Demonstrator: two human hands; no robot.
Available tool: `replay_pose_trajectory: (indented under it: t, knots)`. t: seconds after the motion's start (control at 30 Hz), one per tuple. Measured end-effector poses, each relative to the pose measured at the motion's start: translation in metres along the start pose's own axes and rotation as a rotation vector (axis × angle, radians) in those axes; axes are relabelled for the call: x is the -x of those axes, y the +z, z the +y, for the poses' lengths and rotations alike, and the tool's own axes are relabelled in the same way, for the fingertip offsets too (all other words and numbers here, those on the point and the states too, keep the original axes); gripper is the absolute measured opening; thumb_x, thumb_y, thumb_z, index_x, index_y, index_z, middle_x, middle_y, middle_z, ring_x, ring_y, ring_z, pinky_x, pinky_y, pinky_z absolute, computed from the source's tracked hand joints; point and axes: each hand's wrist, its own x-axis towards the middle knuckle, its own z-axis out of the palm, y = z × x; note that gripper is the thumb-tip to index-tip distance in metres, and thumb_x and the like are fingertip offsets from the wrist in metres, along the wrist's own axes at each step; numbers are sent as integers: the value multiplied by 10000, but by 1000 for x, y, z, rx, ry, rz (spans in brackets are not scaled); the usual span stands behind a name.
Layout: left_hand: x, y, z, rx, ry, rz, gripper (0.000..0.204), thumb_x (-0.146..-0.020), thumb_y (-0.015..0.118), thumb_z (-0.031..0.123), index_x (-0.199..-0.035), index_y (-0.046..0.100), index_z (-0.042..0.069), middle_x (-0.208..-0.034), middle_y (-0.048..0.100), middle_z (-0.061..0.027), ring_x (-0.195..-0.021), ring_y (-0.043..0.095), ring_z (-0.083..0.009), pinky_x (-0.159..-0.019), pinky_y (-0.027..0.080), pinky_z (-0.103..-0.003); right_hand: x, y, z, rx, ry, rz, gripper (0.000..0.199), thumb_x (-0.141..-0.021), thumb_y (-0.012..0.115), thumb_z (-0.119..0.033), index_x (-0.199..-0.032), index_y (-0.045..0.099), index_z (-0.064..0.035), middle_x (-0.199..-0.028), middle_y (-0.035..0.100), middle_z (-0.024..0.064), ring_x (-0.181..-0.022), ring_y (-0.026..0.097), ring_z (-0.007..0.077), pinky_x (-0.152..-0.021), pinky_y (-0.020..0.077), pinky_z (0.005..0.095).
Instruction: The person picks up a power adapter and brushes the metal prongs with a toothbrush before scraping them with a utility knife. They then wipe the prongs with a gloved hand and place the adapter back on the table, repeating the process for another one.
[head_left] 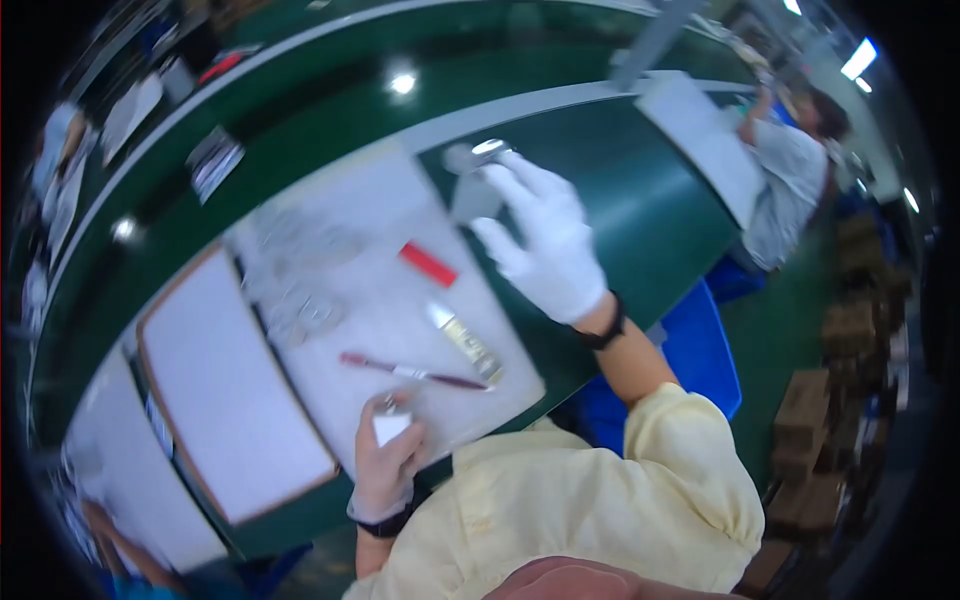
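My left hand [383, 470], low in the middle, is closed around a small white rectangular object [391, 427] with a greyish top; blur hides its kind. A white glove covers my right hand [545, 235], which reaches out over the green tabletop. Its thumb and forefinger are stretched apart beside a clear, blurred container [474, 197] with a shiny silvery part [490, 147] by the fingertips. Whether they touch it I cannot tell. On the white mat [500, 345] between my hands lie a red block [428, 264], a dark red brush-like tool [415, 374] and a yellowish-labelled tool [463, 342].
Clear glass or plastic pieces [315, 310] lie on the mat's left part. Further left is a white board with a brown edge [235, 385]. A blue bin [705, 345] stands below the table at right. Another person [795, 165] works at the far right; cardboard boxes [805, 410] line the floor.
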Motion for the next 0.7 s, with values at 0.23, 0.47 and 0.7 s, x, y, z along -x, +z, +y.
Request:
replay_pose_trajectory:
  t: [0.23, 0.47, 0.7]
  knots:
    - [-7, -3, 6, 22, 6, -132, 429, -804, 680, -24, -1194, 520, 53, -821, 560, 0, -576, 490, -59, -503, 387, -217, 57, 11, -62, -301, -337, -559, 479, -740, 680, -59, -1211, 629, -129, -1054, 629, 148, -863, 615, 314, -727, 509, 405]
    - [-8, -4, -1, 30, 25, -71, 435, -780, 698, -41, -1168, 520, 46, -818, 569, 0, -606, 519, -55, -509, 400, -217, 51, 24, -71, -358, -555, -745, 548, -719, 660, -107, -1260, 609, -177, -797, 562, 46, -650, 569, 239, -530, 455, 377]
    - [10, 1, 5, -40, 108, 7, 441, -796, 696, -32, -1187, 507, 39, -811, 568, 6, -614, 529, -52, -505, 401, -214, 65, 25, -77, -290, -687, -688, 521, -732, 658, -130, -1250, 611, -151, -743, 526, 22, -632, 556, 209, -493, 439, 349]
